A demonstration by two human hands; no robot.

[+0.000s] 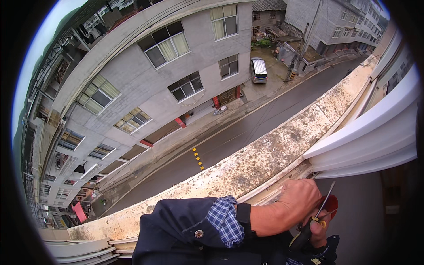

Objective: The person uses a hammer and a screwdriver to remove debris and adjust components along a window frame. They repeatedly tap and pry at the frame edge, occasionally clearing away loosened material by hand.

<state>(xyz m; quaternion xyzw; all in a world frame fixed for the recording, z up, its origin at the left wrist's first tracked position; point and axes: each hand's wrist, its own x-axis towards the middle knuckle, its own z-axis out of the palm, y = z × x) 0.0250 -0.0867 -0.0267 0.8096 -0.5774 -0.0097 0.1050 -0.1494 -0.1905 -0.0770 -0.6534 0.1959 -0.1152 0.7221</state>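
Observation:
My left hand (300, 196) reaches across to the window track (274, 187), its fingers curled in beside the lower corner of the white window frame (366, 128). Whatever those fingers pinch, if anything, is hidden. Just below it, my right hand (319, 230) is closed around a screwdriver (327, 201) with a dark and yellow handle, its metal shaft slanting up and to the right. A red round thing, perhaps a cup (332, 206), shows behind the shaft at the right hand; how it is held cannot be made out.
Outside the track runs a stained, speckled ledge (265, 154), with a drop to the wet street (247, 132) below. Across the road stands a grey building (132, 79); a silver van (259, 70) is parked beside it. White sliding rails (84, 251) lie at lower left.

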